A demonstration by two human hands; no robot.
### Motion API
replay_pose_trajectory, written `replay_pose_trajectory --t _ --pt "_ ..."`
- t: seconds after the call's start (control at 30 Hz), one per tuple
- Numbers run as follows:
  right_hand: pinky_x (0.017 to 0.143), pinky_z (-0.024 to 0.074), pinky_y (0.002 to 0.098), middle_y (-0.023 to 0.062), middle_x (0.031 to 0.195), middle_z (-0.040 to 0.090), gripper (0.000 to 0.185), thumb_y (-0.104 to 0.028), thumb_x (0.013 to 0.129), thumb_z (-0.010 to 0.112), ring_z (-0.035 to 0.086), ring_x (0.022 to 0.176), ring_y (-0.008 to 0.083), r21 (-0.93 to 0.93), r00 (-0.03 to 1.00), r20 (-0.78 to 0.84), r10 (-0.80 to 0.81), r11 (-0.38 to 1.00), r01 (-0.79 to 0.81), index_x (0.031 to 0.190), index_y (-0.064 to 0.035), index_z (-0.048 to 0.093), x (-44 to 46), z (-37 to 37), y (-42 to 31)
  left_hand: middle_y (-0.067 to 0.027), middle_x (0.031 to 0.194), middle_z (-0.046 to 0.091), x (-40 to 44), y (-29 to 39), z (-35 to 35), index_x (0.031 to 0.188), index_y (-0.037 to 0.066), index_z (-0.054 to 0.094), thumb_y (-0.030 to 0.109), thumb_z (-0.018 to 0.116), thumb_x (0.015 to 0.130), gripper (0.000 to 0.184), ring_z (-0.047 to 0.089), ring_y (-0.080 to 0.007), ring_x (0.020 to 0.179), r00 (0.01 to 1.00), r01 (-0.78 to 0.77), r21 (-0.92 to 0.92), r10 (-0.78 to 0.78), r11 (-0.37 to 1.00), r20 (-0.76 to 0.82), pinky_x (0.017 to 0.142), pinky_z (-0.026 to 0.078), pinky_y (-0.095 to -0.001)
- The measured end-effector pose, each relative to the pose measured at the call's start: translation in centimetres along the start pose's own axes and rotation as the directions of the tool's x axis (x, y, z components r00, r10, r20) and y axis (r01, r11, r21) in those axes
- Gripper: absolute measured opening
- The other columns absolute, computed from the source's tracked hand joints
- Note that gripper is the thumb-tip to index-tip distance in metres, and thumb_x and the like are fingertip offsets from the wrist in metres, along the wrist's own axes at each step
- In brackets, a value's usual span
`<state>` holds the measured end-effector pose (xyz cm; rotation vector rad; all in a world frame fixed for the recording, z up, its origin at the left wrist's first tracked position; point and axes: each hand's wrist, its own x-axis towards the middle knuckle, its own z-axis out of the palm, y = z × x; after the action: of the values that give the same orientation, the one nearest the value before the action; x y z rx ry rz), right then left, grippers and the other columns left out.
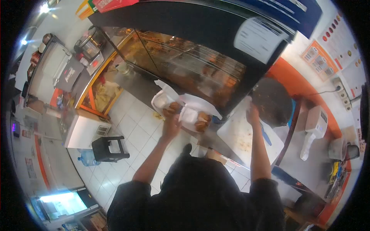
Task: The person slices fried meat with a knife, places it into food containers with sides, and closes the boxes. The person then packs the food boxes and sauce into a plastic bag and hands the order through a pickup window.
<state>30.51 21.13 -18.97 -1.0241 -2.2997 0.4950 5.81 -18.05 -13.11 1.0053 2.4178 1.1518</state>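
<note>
Two open white boxes stand side by side in front of the glass display case [185,65]. The left box [161,101] and the right box [189,114] each hold a white packet and browned fried pieces [202,121]. My left hand [172,125] is at the front of the boxes, near the left fried pieces; its fingers are partly hidden. My right hand [252,114] is over the upper part of the white cutting board [239,134], beside a dark round pan [272,101]. Its fingers are blurred, and a whitish thing shows at them. A blue-handled knife [266,134] lies on the board.
A white device with a handle [314,127] and a pale container [337,149] are on the right counter. A black stool [111,149] and a blue water bottle [88,158] stand on the tiled floor at left. A power strip [342,92] hangs on the right wall.
</note>
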Motion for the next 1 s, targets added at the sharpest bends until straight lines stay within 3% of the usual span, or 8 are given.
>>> replay_pose_trajectory --t 0.1,0.23,0.37,0.5,0.7,0.8,0.97,1.0 --pt "0.092 0.0513 0.0487 0.0233 0.108 0.068 0.034 -0.005 0.084 0.060 0.065 0.106 0.0398 -0.104 0.985 -0.024 -0.172 0.980 0.169 0.117 -0.0035 0.066 0.6 1.2 -0.3 -0.0273 0.126 0.057 2.0 -2.2 -1.1 0.129 0.001 0.054 0.023 0.073 0.086 0.052 0.055 -0.0443 0.118 0.902 -0.324 0.309 0.391 0.894 -0.183 0.103 0.043 -0.0521" --pt "0.090 0.0507 0.0356 0.0177 0.104 0.069 0.016 -0.005 0.093 0.060 0.067 0.102 0.0257 0.298 0.909 0.254 0.330 0.868 -0.399 0.106 0.0033 0.064 0.8 -13.0 -14.7 -0.0293 0.133 0.051 4.7 -2.2 0.3 0.131 -0.003 0.050 0.026 0.070 0.087 0.056 0.046 -0.0496 0.126 0.954 -0.281 0.543 0.294 0.792 0.065 0.110 0.034 -0.0565" --pt "0.089 0.0476 0.0323 0.0094 0.108 0.066 0.015 -0.014 0.094 0.067 0.062 0.101 0.0169 0.709 0.883 -0.405 0.237 0.691 0.139 0.100 -0.0025 0.060 0.1 -23.7 -30.2 -0.0276 0.128 0.053 6.6 -7.0 4.1 0.126 -0.003 0.053 0.022 0.068 0.088 0.048 0.049 -0.0484 0.122 0.971 -0.239 0.586 0.182 0.774 0.155 0.107 0.036 -0.0564" --pt "0.093 0.0440 0.0269 0.0088 0.107 0.062 0.021 -0.006 0.091 0.071 0.058 0.102 0.0120 0.470 0.725 -0.688 -0.029 0.744 0.475 0.105 -0.0010 0.057 4.0 -26.4 -40.0 -0.0251 0.116 0.059 9.2 -6.2 4.6 0.112 -0.004 0.060 0.014 0.062 0.088 0.030 0.053 -0.0449 0.117 0.910 -0.414 0.474 0.366 0.777 0.196 0.100 0.042 -0.0527" --pt "0.078 0.0432 0.0194 0.0022 0.102 0.061 0.023 0.005 0.086 0.067 0.055 0.089 0.0064 0.668 0.969 -0.206 0.138 0.744 0.037 0.109 0.0001 0.065 1.8 -27.1 -38.9 -0.0315 0.108 0.063 9.4 -7.5 6.0 0.105 -0.005 0.064 0.017 0.056 0.094 0.025 0.061 -0.0410 0.106 0.948 -0.212 0.535 0.039 0.818 0.316 0.089 0.048 -0.0532" --pt "0.075 0.0434 0.0181 0.0036 0.125 0.059 0.043 0.009 0.085 0.063 0.053 0.086 0.0055 0.562 0.988 -0.140 0.071 0.827 0.020 0.127 -0.0029 0.064 -3.8 -27.0 -33.0 -0.0254 0.100 0.067 8.7 -7.2 5.5 0.100 0.000 0.066 0.024 0.046 0.101 0.031 0.067 -0.0434 0.087 0.929 -0.367 0.499 0.284 0.785 0.236 0.079 0.052 -0.0533" --pt "0.089 0.0509 0.0255 0.0090 0.147 0.048 0.067 0.012 0.082 0.061 0.058 0.102 0.0109 0.730 0.915 -0.089 0.394 0.651 -0.209 0.146 -0.0050 0.049 -17.1 -30.2 -22.4 -0.0189 0.085 0.071 6.3 -2.9 3.7 0.094 0.005 0.072 0.028 0.055 0.095 0.028 0.070 -0.0363 0.081 0.969 -0.210 0.562 0.097 0.800 0.225 0.072 0.056 -0.0492" --pt "0.092 0.0500 0.0272 0.0085 0.148 0.046 0.071 0.014 0.081 0.060 0.058 0.106 0.0131 0.737 0.893 -0.124 0.432 0.642 -0.209 0.148 -0.0046 0.046 -20.1 -31.8 -20.5 -0.0185 0.077 0.070 6.3 -4.6 4.4 0.092 0.004 0.072 0.026 0.055 0.095 0.028 0.070 -0.0364 0.071 0.902 -0.410 0.607 0.203 0.681 0.382 0.064 0.056 -0.0486"
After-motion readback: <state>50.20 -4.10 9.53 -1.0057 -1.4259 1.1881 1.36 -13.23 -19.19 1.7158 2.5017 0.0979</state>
